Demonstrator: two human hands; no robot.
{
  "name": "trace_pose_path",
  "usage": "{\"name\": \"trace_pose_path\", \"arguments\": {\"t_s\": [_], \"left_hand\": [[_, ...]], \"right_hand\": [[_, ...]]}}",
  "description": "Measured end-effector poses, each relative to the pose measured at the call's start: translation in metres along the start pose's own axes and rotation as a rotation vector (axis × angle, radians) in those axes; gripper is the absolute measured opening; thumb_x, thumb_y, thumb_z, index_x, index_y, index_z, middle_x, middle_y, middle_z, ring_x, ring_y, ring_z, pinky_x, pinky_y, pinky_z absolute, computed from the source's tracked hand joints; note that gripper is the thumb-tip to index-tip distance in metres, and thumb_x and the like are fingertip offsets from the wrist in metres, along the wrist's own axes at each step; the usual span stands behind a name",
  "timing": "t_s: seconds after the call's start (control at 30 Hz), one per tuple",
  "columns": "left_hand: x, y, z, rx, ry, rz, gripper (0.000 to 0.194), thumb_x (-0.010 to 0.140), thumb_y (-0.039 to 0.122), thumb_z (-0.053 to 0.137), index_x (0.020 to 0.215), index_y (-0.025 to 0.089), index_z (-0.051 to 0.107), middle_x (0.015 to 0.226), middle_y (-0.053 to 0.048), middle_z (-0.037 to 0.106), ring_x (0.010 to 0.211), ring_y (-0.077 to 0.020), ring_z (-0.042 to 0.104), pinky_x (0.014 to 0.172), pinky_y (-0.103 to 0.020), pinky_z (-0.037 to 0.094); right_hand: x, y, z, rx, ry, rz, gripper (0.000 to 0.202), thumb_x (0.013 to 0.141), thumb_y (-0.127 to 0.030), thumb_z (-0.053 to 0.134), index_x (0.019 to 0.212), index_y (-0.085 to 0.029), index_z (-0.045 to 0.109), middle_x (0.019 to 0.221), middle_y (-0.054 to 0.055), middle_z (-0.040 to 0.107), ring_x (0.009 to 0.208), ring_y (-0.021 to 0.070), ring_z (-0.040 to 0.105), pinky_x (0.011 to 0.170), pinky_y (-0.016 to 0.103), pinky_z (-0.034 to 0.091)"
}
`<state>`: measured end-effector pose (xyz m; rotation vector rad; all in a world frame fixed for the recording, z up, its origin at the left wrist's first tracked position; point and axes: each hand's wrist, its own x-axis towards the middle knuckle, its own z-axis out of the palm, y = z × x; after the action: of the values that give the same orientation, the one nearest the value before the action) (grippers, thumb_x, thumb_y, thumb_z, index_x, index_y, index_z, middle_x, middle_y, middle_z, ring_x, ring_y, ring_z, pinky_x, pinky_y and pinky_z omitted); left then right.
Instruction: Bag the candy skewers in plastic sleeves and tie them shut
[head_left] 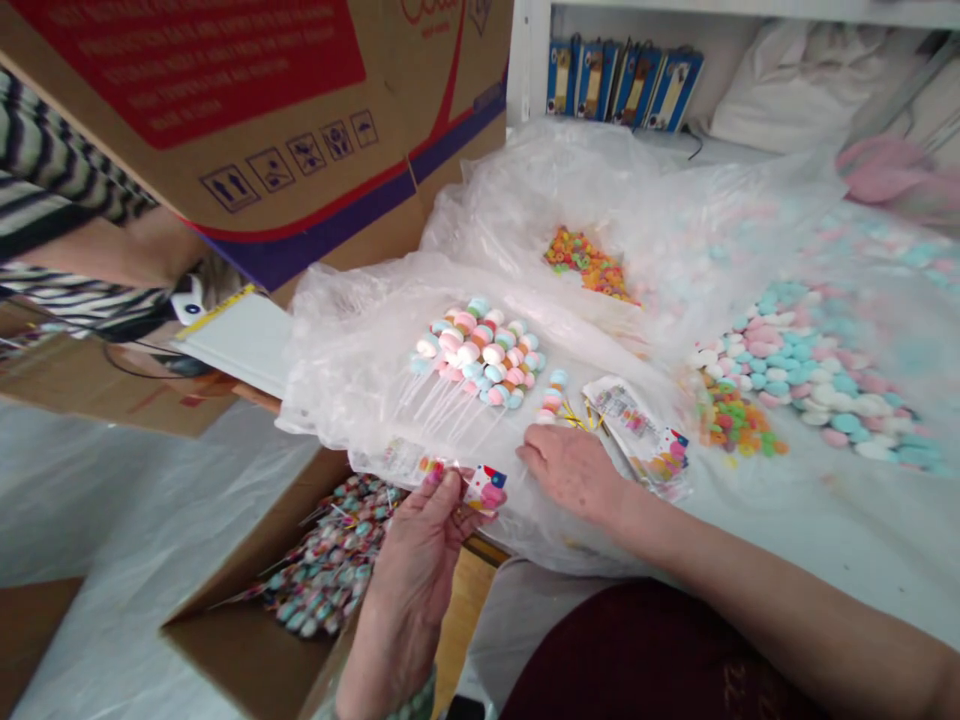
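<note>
My left hand [424, 530] pinches a small clear printed candy bag [486, 488] between thumb and fingers, near the table's front edge. My right hand [574, 472] is closed beside it around the lower end of a candy skewer [553, 392], whose pink, white and blue marshmallows stick out above the fingers; the stick is hidden. Behind both hands lies a pile of marshmallow skewers [480, 350] with white sticks pointing toward me. Gold twist ties [585, 415] and a stack of printed bags [637, 430] lie right of my right hand.
Loose pastel marshmallows [825, 370] and gummy rings [739, 420] spread on the right, more rings [589, 262] farther back, on plastic sheeting [337, 310]. An open carton [247, 650] below left holds finished skewers. A large cardboard box [300, 100] and another person's arm [127, 245] are at left.
</note>
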<state>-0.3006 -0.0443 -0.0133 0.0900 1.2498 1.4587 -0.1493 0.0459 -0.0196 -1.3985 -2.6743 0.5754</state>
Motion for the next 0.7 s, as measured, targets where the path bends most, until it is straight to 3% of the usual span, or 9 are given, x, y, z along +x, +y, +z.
{"name": "trace_pose_path", "arguments": {"t_s": [0.17,0.27,0.33,0.43,0.53,0.7], "left_hand": [[0.003,-0.003,0.019,-0.060,0.009,0.056,0.029,0.058,0.019,0.084,0.076,0.011,0.063,0.067,0.000,0.065,0.053,-0.0114,0.060,0.048,-0.020,0.053],[0.002,-0.005,0.039,-0.016,-0.053,0.064,0.028,0.061,0.025,0.083,0.074,0.014,0.060,0.059,0.003,0.061,0.045,-0.0099,0.056,0.039,-0.017,0.046],[0.001,-0.007,0.052,0.005,-0.083,0.054,0.026,0.065,0.026,0.080,0.077,0.015,0.059,0.060,0.003,0.061,0.044,-0.0107,0.056,0.038,-0.017,0.043],[0.003,-0.010,0.069,-0.022,-0.094,0.034,0.020,0.074,0.025,0.074,0.079,0.015,0.058,0.064,0.000,0.064,0.050,-0.0138,0.061,0.043,-0.020,0.046],[0.005,-0.010,0.081,-0.096,-0.022,-0.060,0.011,0.086,0.022,0.061,0.079,0.015,0.059,0.067,-0.002,0.066,0.054,-0.0157,0.064,0.053,-0.026,0.051],[0.005,-0.007,0.095,-0.238,0.052,-0.194,0.026,0.095,0.026,0.050,0.074,0.013,0.060,0.064,-0.004,0.066,0.062,-0.0165,0.066,0.068,-0.032,0.054]], "right_hand": [[-0.045,0.036,-0.013,0.257,0.125,0.205,0.016,0.088,-0.017,0.042,0.089,-0.021,0.058,0.075,0.001,0.064,0.069,0.0170,0.059,0.061,0.026,0.035],[-0.059,0.059,-0.015,0.479,0.191,0.414,0.023,0.078,-0.017,0.046,0.099,-0.022,0.056,0.068,-0.003,0.062,0.059,0.0158,0.055,0.057,0.026,0.034],[-0.062,0.071,-0.017,0.678,0.171,0.483,0.019,0.074,-0.021,0.049,0.090,-0.020,0.059,0.059,-0.004,0.056,0.051,0.0139,0.049,0.051,0.024,0.032],[-0.066,0.080,-0.021,1.037,0.173,0.529,0.013,0.071,-0.031,0.055,0.072,-0.018,0.058,0.050,-0.006,0.044,0.043,0.0106,0.037,0.044,0.023,0.023],[-0.080,0.077,-0.029,1.254,0.286,0.532,0.016,0.069,-0.033,0.061,0.071,-0.017,0.058,0.049,-0.006,0.042,0.043,0.0094,0.033,0.043,0.022,0.021],[-0.114,0.067,-0.044,1.153,0.400,0.400,0.011,0.074,-0.029,0.061,0.074,-0.019,0.065,0.055,-0.003,0.050,0.052,0.0116,0.042,0.048,0.023,0.030]]}}
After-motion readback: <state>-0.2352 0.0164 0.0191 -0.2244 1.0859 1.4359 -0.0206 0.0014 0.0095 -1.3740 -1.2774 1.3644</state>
